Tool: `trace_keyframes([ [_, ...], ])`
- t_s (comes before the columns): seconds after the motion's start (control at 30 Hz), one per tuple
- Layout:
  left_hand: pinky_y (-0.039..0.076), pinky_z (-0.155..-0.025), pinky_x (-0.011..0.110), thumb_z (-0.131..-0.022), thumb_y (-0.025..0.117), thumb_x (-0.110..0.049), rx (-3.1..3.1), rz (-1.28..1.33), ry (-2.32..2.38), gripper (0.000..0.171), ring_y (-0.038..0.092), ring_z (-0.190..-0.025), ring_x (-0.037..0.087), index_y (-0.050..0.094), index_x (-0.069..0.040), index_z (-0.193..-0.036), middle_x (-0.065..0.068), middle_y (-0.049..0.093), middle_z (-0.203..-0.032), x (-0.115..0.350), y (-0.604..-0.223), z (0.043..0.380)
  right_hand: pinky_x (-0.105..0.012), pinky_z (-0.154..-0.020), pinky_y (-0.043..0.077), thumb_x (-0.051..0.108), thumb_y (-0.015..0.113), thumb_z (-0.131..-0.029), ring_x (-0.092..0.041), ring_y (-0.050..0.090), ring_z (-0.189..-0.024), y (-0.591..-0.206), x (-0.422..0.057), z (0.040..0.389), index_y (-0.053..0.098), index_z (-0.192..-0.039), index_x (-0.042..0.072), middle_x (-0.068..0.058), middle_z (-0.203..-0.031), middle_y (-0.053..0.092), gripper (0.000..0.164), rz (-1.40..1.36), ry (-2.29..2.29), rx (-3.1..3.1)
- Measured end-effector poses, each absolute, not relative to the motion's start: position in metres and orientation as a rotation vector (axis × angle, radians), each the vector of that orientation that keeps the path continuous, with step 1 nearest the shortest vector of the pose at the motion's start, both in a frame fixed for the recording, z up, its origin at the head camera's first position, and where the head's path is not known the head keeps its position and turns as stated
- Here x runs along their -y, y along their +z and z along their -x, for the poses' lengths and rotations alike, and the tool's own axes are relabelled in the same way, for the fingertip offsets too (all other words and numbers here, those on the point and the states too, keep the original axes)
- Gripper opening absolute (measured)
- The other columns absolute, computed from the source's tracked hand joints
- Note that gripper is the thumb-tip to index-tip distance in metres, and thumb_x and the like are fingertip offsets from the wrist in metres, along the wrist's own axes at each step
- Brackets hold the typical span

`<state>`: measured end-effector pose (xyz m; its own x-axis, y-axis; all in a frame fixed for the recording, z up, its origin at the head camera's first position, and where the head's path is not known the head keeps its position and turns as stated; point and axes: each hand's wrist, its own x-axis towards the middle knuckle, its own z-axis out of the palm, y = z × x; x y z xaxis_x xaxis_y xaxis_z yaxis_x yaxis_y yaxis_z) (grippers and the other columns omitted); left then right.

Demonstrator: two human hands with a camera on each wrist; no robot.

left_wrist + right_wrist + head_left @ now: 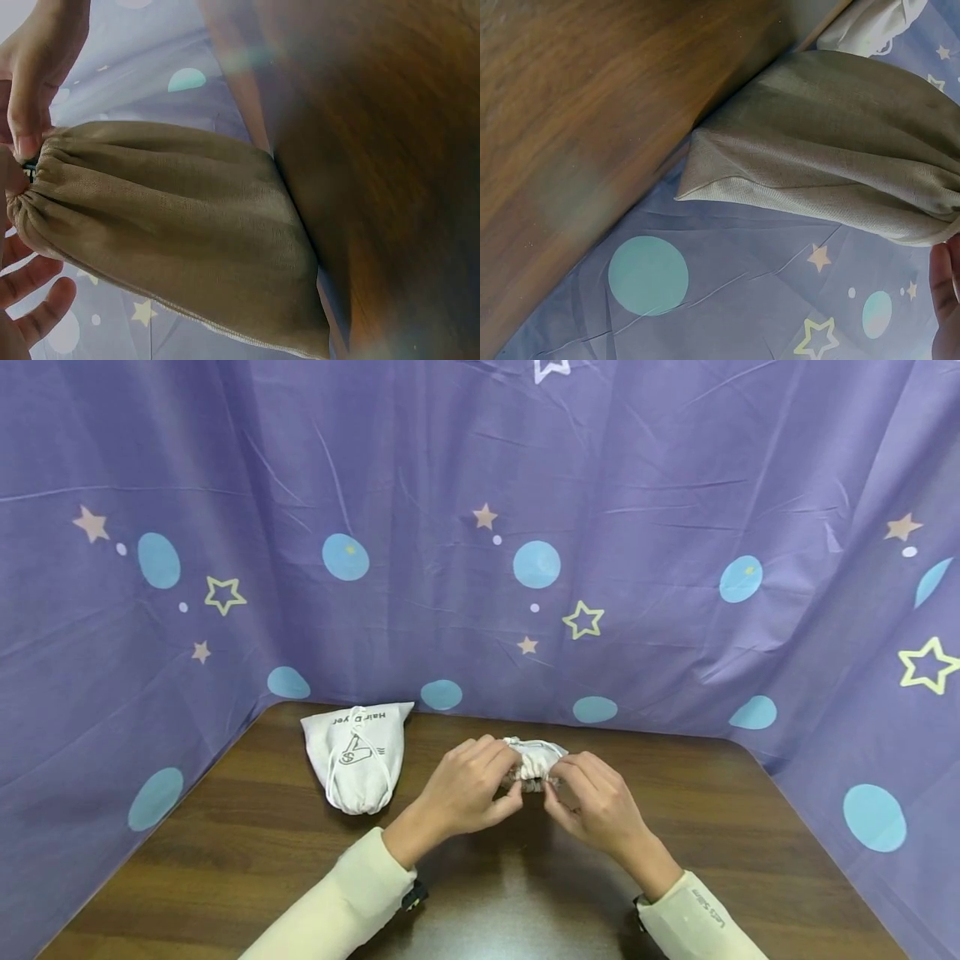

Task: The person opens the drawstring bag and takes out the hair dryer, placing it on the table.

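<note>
A pale cloth drawstring bag [535, 765] stands upright on the table, its mouth gathered into folds. My left hand [468, 783] pinches the left side of that mouth, thumb and fingertips on the cloth. On the opposite side my right hand [600, 799] pinches the rim the same way. In the left wrist view the bag [172, 199] looks tan in shadow, and a small dark patch with light marks shows at its neck. The right wrist view has the bag's body [832, 142] full and wide at the base. What lies inside is mostly hidden.
A second white drawstring bag [390, 752], printed "Hair Dryer" with a dryer drawing, lies at the back left of the brown wooden table [225, 860]. Its cord loops over the front. A purple curtain [450, 635] with stars and blue spots surrounds the table's back and sides.
</note>
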<state>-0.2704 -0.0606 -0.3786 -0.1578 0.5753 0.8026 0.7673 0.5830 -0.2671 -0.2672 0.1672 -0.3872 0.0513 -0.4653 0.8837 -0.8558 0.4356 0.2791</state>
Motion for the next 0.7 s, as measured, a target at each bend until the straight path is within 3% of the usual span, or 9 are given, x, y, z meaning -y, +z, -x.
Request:
trace_keyframes([
  [0.3, 0.047, -0.061, 0.028, -0.080, 0.075, -0.021, 1.837, 1.081, -0.227, 0.021, 0.058, -0.076, 0.014, 0.065, -0.011, -0.096, -0.002, 0.065, -0.087, 0.0562, -0.3802, 0.2672, -0.035, -0.067, 0.053, 0.019, 0.064, -0.097, -0.024, 0.061, -0.074, -0.3908, -0.1636, 0.2640, 0.065, -0.092, -0.002, -0.010, -0.088, 0.064, 0.022, -1.169, 0.430, 1.612],
  [0.7, 0.047, -0.062, 0.026, -0.079, 0.066, -0.008, 1.795, 1.082, -0.288, 0.013, 0.052, -0.075, 0.017, 0.060, -0.009, -0.090, 0.001, 0.059, -0.089, 0.0530, -0.3782, 0.2634, -0.030, -0.063, 0.049, 0.006, 0.060, -0.092, -0.023, 0.058, -0.074, -0.3888, -0.1614, 0.2622, 0.066, -0.090, 0.000, -0.009, -0.089, 0.065, 0.009, -1.157, 0.450, 1.586],
])
